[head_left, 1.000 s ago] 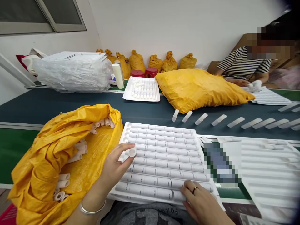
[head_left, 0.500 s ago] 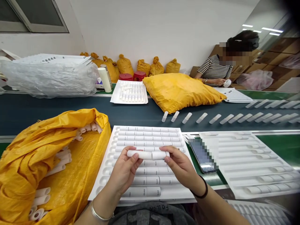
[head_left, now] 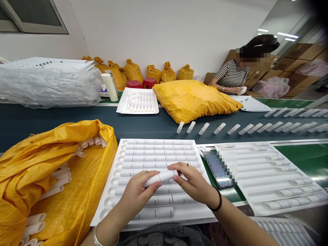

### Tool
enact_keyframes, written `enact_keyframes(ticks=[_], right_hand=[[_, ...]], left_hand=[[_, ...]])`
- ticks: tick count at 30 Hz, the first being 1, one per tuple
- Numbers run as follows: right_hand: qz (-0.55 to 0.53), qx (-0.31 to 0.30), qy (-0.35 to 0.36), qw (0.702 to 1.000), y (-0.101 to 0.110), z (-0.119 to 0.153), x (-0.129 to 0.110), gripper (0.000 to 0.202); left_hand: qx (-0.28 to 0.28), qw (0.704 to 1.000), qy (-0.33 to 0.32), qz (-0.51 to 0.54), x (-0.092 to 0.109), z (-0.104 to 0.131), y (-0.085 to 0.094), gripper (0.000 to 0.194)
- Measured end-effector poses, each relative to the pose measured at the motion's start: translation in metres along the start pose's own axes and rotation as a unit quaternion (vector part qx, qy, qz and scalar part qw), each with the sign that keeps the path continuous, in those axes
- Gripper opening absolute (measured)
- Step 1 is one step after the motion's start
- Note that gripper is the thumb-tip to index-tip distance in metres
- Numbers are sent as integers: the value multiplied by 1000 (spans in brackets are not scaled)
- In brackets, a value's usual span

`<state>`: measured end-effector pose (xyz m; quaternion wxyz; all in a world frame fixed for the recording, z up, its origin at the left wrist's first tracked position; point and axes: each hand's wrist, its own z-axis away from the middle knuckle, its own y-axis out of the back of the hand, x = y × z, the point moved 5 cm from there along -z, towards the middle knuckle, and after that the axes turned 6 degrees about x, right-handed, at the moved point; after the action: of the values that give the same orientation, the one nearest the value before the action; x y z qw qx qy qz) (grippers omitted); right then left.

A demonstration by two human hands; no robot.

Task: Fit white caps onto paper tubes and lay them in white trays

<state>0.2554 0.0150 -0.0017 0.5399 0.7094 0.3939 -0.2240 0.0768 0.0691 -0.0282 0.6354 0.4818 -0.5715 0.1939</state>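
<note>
Just above a white grooved tray filled with rows of labelled white tubes, both hands hold white tube pieces joined end to end. My left hand is closed round the left piece. Fingers and thumb of my right hand grip the right piece, which bears small print near its end. The joined tube tilts slightly up to the right. An open yellow sack with loose white tubes lies left of the tray.
A phone and a second, partly filled tray lie to the right. On the dark conveyor behind stand several white tubes and a full yellow sack. Across it, a person in a striped shirt holds something white.
The two tube pieces have gone from nearly level with a visible seam to tilted and closer together. My left hand has turned further over its piece. The whole view has shifted slightly.
</note>
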Motion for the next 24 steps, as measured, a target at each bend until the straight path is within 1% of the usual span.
enact_keyframes(ticks=[2,5,7,9,11,12,13,14,15,16,17,18,19,21,22,24], right_hand=[[-11,5,20,1000,0,-2,-2,25],[-25,-2,61,998,-2,-4,-11,27],[-19,-30,86,996,-9,-6,-17,28],[38,-77,122,989,-21,-12,-19,28],[147,-117,147,971,-34,-28,-11,22],[204,-122,133,962,-39,-41,0,18],[252,-113,96,956,-40,-58,13,16],[286,-95,43,952,-38,-77,30,15],[307,-70,-24,949,-33,-97,48,18],[319,-41,-76,944,-27,-116,66,23],[326,-19,-112,939,-21,-134,84,27],[332,-4,-147,932,-16,-149,101,29],[336,0,-178,925,-11,-161,117,30],[338,-13,-236,911,-5,-175,145,26],[335,-27,-258,906,-3,-179,156,25],[330,-52,-289,897,-1,-181,169,23]], left_hand=[[13,1000,-5,-6,1,0,1,36],[22,999,18,14,1,5,4,52],[21,999,29,23,-1,12,6,54],[9,999,37,17,-5,20,7,56],[-22,998,54,-4,-13,27,9,68],[-28,997,62,-23,-19,30,14,76],[-17,996,71,-51,-26,32,24,82],[12,992,79,-93,-34,34,39,83],[54,982,91,-156,-42,36,58,79],[101,963,106,-227,-51,39,81,68],[141,933,126,-306,-59,43,105,58],[160,890,156,-397,-69,49,129,48],[167,868,179,-432,-78,54,150,42],[175,837,215,-471,-97,67,187,39],[176,827,229,-483,-105,73,201,36],[179,808,246,-504,-118,83,222,31]])
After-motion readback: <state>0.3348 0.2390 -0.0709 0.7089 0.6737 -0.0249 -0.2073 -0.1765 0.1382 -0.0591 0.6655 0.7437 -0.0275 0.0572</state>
